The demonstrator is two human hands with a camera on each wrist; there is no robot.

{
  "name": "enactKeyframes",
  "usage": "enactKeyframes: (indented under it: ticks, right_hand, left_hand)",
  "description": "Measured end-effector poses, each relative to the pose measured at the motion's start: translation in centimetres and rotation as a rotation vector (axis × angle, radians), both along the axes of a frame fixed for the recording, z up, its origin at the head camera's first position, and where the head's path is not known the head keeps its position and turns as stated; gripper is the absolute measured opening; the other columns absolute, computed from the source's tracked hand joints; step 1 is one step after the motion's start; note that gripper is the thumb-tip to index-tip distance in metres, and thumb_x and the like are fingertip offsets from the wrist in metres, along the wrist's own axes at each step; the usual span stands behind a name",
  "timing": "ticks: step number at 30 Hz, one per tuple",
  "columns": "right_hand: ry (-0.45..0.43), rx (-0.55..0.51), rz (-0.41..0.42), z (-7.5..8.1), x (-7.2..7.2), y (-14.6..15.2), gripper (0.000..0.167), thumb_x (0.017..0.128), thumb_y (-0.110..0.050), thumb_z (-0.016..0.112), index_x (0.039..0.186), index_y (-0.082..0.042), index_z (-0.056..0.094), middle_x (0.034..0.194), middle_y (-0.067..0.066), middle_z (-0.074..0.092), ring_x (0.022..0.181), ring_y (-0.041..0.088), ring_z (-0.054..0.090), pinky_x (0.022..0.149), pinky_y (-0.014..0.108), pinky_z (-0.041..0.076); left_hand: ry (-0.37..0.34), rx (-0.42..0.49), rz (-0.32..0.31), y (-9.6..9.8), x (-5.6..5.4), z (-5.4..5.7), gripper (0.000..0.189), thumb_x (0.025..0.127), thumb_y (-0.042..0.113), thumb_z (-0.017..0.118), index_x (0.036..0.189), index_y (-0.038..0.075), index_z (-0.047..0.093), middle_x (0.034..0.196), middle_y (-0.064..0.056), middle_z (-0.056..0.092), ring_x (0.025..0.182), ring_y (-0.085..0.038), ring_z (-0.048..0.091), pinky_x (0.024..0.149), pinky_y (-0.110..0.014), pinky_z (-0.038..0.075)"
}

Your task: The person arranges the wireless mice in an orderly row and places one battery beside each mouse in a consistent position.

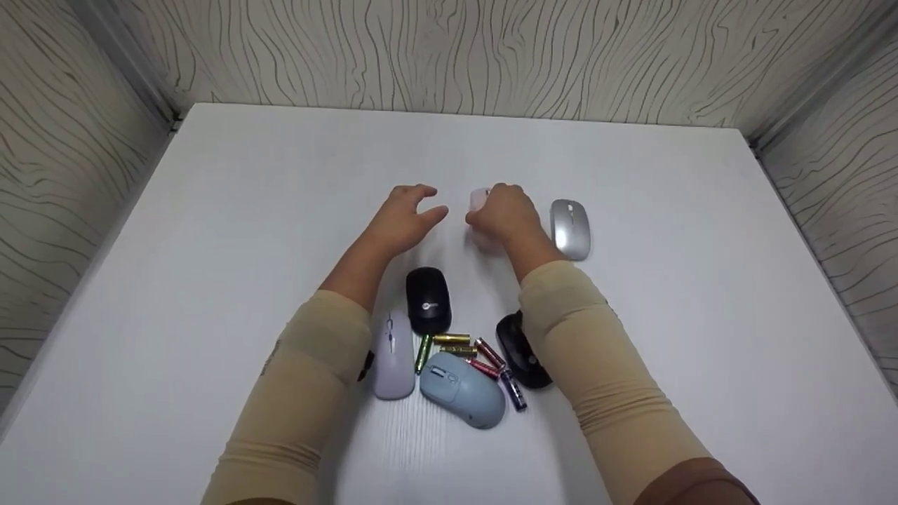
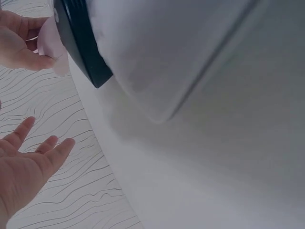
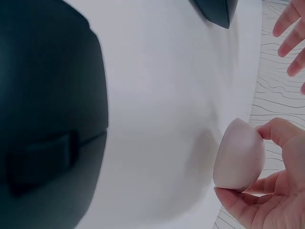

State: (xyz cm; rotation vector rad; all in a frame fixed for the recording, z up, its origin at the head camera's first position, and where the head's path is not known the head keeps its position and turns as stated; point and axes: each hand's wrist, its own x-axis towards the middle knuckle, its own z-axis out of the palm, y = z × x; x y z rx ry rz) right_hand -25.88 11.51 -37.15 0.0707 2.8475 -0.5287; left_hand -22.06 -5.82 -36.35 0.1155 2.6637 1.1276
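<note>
My right hand [image 1: 506,214] pinches the pink mouse [image 3: 239,155] just above the bench [image 1: 210,210]; left hand [image 1: 405,217] hovers loose-fingered, holding nothing. Best to steady the grip before lifting further.

We see a pale pink mouse [image 1: 480,200], smooth and rounded, small beside the others. It sits gripped at its sides between thumb and fingers of our right hand [image 1: 506,214], lifted just off the white surface [image 1: 280,182], at about 12 o'clock from the cluster of mice.
</note>
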Motion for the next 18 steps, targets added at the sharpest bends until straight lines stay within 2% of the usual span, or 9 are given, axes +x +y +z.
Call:
enactKeyframes:
  ticks: [12, 18]
  right_hand:
    - [-0.052, 0.006, -0.014, -0.56, 0.70, 0.06, 0.061, 0.083, -0.036, 0.060, 0.125, 0.006, 0.046, 0.123, 0.022, 0.047, 0.107, 0.031, 0.050, 0.095, 0.042, 0.040]
    - [-0.054, 0.005, 0.010, -0.82, 0.83, -0.19, 0.061, 0.084, -0.035, 0.058, 0.128, 0.006, 0.044, 0.126, 0.023, 0.044, 0.110, 0.034, 0.049, 0.097, 0.043, 0.039]
  left_hand:
    - [-0.049, -0.001, 0.017, 0.19, 0.29, -0.24, 0.053, 0.090, 0.047, 0.048, 0.137, 0.022, 0.040, 0.145, -0.006, 0.026, 0.133, -0.023, 0.029, 0.105, -0.040, 0.029]
    - [-0.033, 0.014, -0.002, 0.14, 0.26, -0.42, 0.052, 0.091, 0.044, 0.049, 0.136, 0.019, 0.042, 0.145, -0.009, 0.026, 0.133, -0.025, 0.028, 0.105, -0.040, 0.029]
